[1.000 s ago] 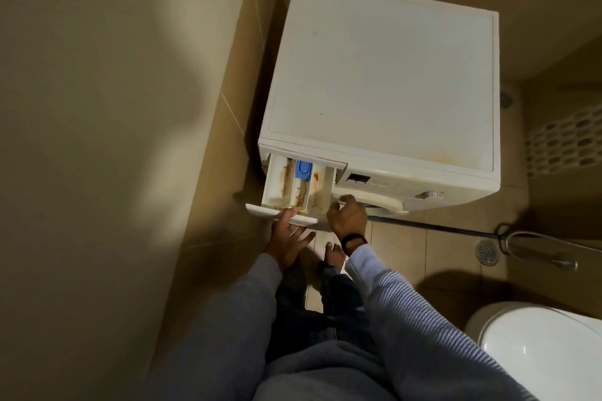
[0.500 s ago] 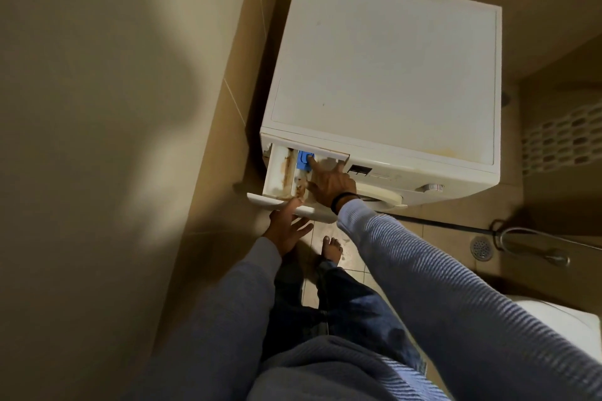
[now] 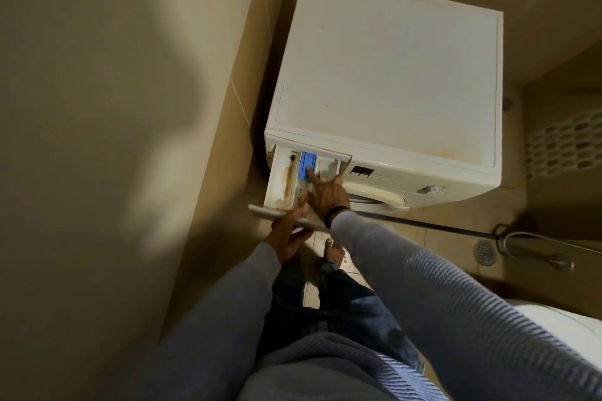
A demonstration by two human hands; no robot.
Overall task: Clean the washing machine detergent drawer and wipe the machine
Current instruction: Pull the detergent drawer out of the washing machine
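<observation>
— What's in view, biggest first?

— I see the white washing machine (image 3: 387,75) standing in a tiled corner, close against the left wall. Its detergent drawer (image 3: 283,181) is pulled out at the front left, with rusty brown stains along the compartment walls.

— And the hands?

— My left hand (image 3: 288,236) is under the drawer's front panel, grip closed on its edge from below. My right hand (image 3: 325,194) reaches into the drawer, fingers spread and loose, grasping nothing; the index fingertip presses on the blue insert (image 3: 306,164) in the middle compartment.

— Anything smaller?

— A black band (image 3: 335,215) on the right wrist, and a round control dial (image 3: 431,189) on the machine's front.
</observation>
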